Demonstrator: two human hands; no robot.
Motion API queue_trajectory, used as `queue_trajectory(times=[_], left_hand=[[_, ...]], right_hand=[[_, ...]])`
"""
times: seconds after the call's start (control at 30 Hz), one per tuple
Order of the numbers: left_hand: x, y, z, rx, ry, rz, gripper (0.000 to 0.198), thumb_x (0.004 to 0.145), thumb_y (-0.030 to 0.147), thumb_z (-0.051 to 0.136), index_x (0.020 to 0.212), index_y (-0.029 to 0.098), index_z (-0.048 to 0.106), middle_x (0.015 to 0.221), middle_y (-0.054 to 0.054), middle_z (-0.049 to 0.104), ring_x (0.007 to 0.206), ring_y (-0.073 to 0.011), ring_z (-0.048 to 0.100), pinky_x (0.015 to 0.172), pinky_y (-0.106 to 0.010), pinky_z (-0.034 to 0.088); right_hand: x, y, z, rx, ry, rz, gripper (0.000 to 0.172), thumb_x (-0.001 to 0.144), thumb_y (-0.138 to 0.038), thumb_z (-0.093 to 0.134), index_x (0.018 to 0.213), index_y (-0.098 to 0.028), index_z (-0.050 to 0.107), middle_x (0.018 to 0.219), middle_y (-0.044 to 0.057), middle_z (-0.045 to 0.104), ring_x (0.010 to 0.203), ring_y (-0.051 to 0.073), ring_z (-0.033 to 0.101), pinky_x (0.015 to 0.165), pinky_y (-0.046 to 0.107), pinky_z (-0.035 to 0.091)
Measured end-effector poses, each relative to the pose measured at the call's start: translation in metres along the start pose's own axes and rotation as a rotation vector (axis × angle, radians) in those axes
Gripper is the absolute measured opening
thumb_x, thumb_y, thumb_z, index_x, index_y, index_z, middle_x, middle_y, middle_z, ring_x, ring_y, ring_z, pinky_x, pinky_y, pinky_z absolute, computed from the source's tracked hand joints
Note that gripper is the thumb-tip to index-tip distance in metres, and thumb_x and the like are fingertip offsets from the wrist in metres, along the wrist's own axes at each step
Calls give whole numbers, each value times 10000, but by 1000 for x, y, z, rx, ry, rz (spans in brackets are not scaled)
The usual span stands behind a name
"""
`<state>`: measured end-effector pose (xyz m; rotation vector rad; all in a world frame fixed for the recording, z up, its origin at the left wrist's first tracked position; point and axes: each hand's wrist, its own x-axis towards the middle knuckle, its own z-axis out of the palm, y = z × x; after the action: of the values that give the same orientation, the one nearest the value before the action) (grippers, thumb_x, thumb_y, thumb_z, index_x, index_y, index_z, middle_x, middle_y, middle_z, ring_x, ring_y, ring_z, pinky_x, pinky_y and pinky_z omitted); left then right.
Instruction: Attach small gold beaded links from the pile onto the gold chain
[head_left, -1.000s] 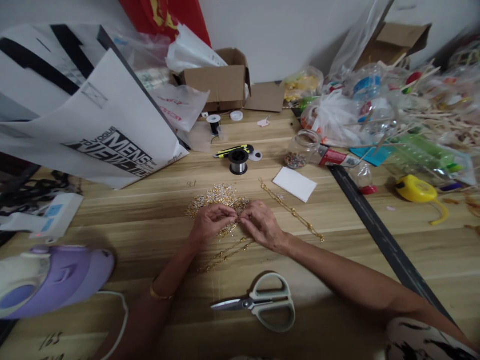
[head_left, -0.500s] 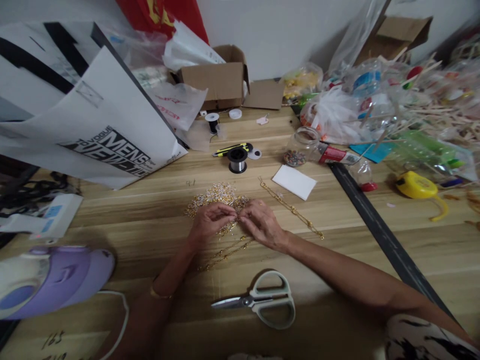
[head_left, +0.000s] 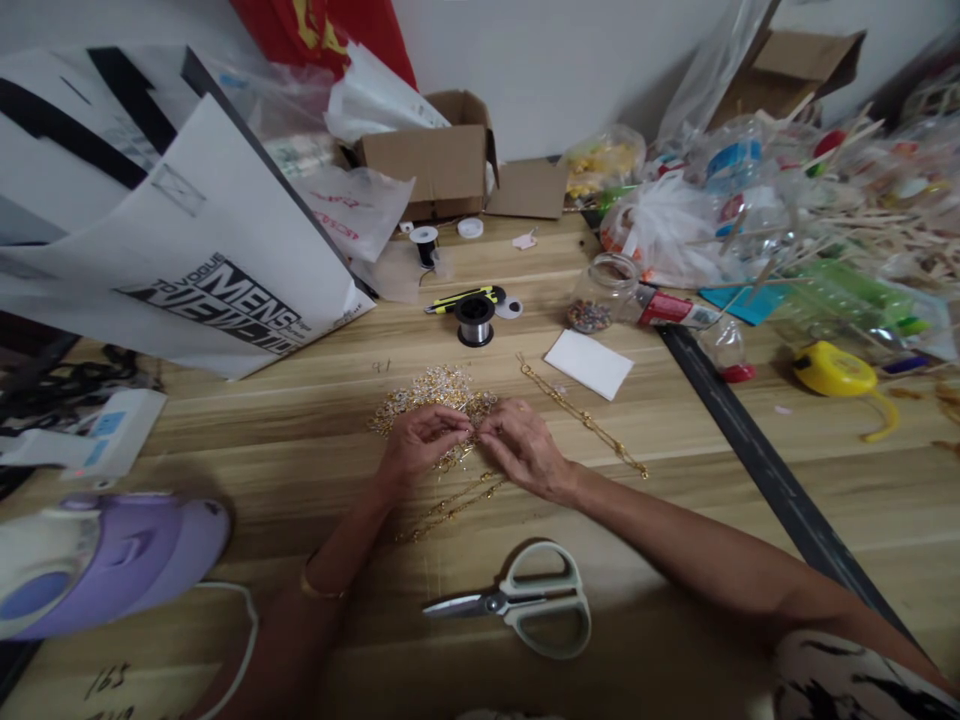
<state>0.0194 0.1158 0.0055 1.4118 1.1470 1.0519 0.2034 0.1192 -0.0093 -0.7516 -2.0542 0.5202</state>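
My left hand (head_left: 422, 442) and my right hand (head_left: 525, 447) meet fingertip to fingertip over the table, both closed in a pinch. What sits between the fingers is too small to make out. Just behind and beneath them spreads a pile of gold and clear beads (head_left: 424, 392). One gold chain (head_left: 454, 508) lies in front of the hands, its upper end close under my right hand. A second gold chain (head_left: 581, 415) stretches diagonally to the right of my right hand. Nearer to me, scissors with pale handles (head_left: 517, 600) rest with the blades pointing left.
Behind the pile stand a spool of wire (head_left: 475, 320), a yellow-black utility knife (head_left: 461, 298) and a jar of small beads (head_left: 600, 293). A white card (head_left: 589, 364) lies right of them. At left are a paper bag (head_left: 187, 240) and a purple iron (head_left: 127, 560); a yellow tape measure (head_left: 834, 370) lies right.
Almost nothing differs. Both hands keep their pinch in the same place, with at most a very slight shift of the fingertips.
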Motion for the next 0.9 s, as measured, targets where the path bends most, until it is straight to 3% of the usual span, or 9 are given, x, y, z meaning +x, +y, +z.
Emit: queue_trajectory(times=[0.2, 0.5, 0.9], left_hand=[[0, -3, 0, 80, -2, 77, 155, 680, 180, 704, 825, 145, 664, 765, -43, 719, 723, -145, 677, 704, -256, 546], [-2, -1, -1, 421, 18, 338, 102, 748, 129, 629, 835, 168, 662, 797, -44, 709, 732, -138, 658, 719, -262, 516], [-1, -3, 2, 584, 54, 578, 148, 780, 128, 606, 915, 175, 645, 796, -57, 705, 766, -160, 644, 726, -285, 501]], right_hand=[[-1, 1, 1, -26, 5, -7, 53, 889, -171, 464, 873, -190, 511, 778, 42, 580, 757, 168, 510, 759, 339, 402], [-2, 2, 0, -26, -13, 6, 62, 890, -170, 460, 902, -192, 517, 813, 48, 597, 784, 174, 522, 780, 347, 390], [-2, 2, 1, -31, -30, 26, 53, 880, -172, 451, 860, -194, 495, 780, 34, 579, 755, 168, 507, 789, 338, 380]])
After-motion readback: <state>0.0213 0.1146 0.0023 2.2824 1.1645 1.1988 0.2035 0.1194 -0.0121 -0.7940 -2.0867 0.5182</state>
